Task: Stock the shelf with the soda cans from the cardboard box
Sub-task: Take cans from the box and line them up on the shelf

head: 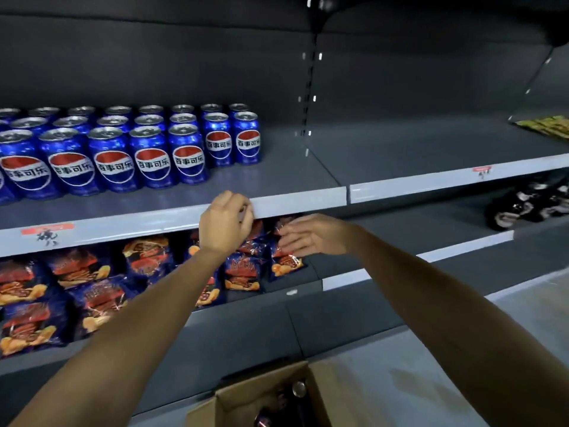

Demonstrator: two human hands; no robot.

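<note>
Several blue soda cans [147, 155] stand upright in rows on the left part of the grey shelf [301, 200]. The shelf's right part is bare. My left hand [226, 221] hovers in front of the shelf's front strip with loosely curled fingers and holds nothing. Just right of it and a little lower, my right hand [311, 235] has straight fingers and is empty. The open cardboard box [246, 399] sits on the floor below my arms. A few can tops [297, 388] show inside it.
Blue snack bags [86, 291] fill the shelf below, right behind my hands. Dark packaged items [529, 204] lie on the lower right shelf, and yellow packets [545, 126] lie far right on the can level. A slotted upright [309, 97] divides the two shelf bays.
</note>
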